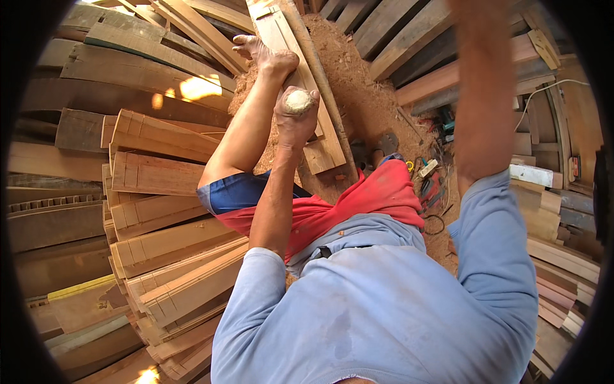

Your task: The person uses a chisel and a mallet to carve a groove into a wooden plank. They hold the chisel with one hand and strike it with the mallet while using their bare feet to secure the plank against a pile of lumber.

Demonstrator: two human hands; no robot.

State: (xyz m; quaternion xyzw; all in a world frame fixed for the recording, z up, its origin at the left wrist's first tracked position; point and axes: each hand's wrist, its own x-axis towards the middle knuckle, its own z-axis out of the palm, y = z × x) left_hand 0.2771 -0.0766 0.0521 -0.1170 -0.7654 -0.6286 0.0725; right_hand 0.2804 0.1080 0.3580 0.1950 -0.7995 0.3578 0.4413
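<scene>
My left hand [295,128] is wrapped around an upright tool that looks like a chisel [299,101]; only the pale, worn round end of its handle shows above my fist. The fist hides the rest. It is over a light wooden board [324,155], which lies lengthwise on a longer plank. My bare left foot [272,59] presses on the board just beyond the fist. On the right, my right forearm is raised and blurred, and its hand is past the top edge, out of sight.
Cut boards with pencil lines [160,173] are stacked close on my left. Sawdust [339,70] covers the ground around the plank. A power tool [433,191], cables and a yellow tape measure [410,166] lie to the right. More timber [416,38] leans at the far right.
</scene>
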